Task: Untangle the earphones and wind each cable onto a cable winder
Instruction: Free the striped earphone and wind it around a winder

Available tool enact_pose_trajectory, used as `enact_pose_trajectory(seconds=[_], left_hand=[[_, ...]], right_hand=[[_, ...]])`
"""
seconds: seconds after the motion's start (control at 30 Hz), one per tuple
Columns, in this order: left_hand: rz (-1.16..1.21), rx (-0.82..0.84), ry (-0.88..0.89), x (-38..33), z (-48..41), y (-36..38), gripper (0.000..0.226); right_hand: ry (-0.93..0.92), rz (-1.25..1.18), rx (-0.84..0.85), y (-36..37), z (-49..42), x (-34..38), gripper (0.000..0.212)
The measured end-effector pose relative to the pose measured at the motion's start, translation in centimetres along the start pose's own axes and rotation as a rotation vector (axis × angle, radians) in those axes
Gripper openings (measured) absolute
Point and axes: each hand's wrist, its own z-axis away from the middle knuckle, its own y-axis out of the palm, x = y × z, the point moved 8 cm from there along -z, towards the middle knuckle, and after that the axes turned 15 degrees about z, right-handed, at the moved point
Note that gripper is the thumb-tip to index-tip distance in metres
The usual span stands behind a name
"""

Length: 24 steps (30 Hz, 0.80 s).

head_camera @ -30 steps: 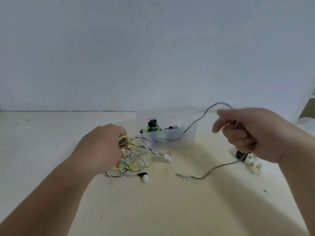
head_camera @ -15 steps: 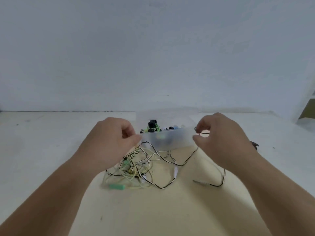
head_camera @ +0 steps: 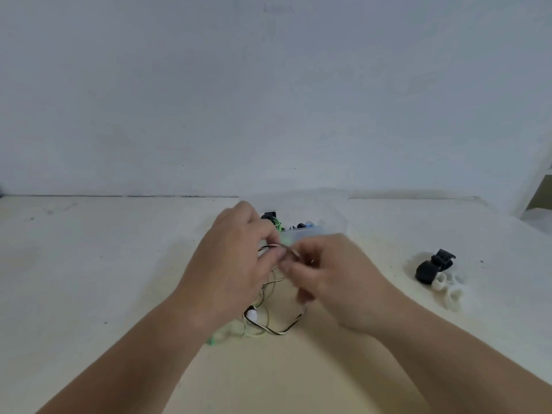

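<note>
A tangle of earphone cables [head_camera: 270, 324], black-and-white and pale yellow-green, hangs from my hands down to the table. My left hand [head_camera: 230, 267] and my right hand [head_camera: 334, 282] meet over it, fingertips almost touching, each pinching a strand of the black-and-white cable [head_camera: 279, 248]. A white earbud [head_camera: 251, 315] lies below my left hand. Much of the tangle is hidden under my hands. Black cable winders [head_camera: 434, 264] and white cable winders [head_camera: 448, 289] lie on the table to the right.
A translucent plastic box [head_camera: 316, 231] with small dark, green and blue items stands just behind my hands. The pale table [head_camera: 89, 264] runs back to a white wall. A shelf edge [head_camera: 540, 195] shows at the far right.
My hands have come together at the middle. The right hand dropped from its raised spot at the right, uncovering the winders. The cable bundle is lifted closer to me.
</note>
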Motion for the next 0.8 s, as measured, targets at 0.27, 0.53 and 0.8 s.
enact_pose_trajectory(seconds=[0.27,0.53,0.8], left_hand=[[-0.029,-0.344,-0.231,4.0,-0.2,-5.2,0.014],[0.581,-0.405,-0.293,3.4,-0.3,-5.4,0.032],[0.328,-0.007,-0.057,-0.6,0.4,-0.6,0.039]], right_hand=[[0.273,-0.823,-0.625,-9.1,1.4,-4.8,0.030],[0.535,-0.291,-0.563,-10.0,1.7,-7.3,0.021],[0.055,-0.502,-0.014,-3.5,0.8,0.1,0.041]])
